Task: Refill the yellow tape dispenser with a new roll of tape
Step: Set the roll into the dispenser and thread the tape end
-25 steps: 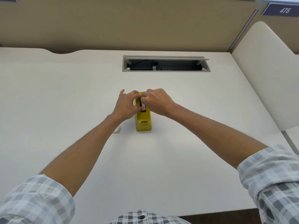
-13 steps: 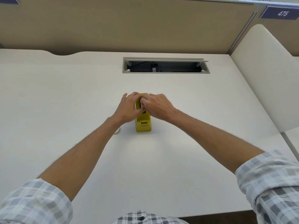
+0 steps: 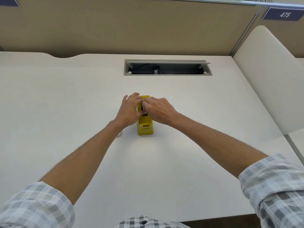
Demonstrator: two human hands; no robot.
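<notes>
The yellow tape dispenser [image 3: 145, 126] stands upright in the middle of the white desk [image 3: 65, 99], its cutter end facing me. My left hand [image 3: 130, 111] presses against its left side and my right hand [image 3: 160, 111] covers its right side. The fingertips of both hands meet over the dark slot on top of the dispenser, pinching something small there that I cannot make out. A small white round object [image 3: 118, 135], perhaps a tape roll, peeks out on the desk from under my left wrist.
An open cable tray [image 3: 167, 67] with a plug inside is set into the desk behind the dispenser. A beige partition wall [image 3: 131, 27] runs along the back. A cream side panel [image 3: 269, 83] borders the desk on the right.
Both hands have stayed on the dispenser, with the fingertips shifting slightly over the top slot. The view has tilted a little, so everything sits lower in the frame.
</notes>
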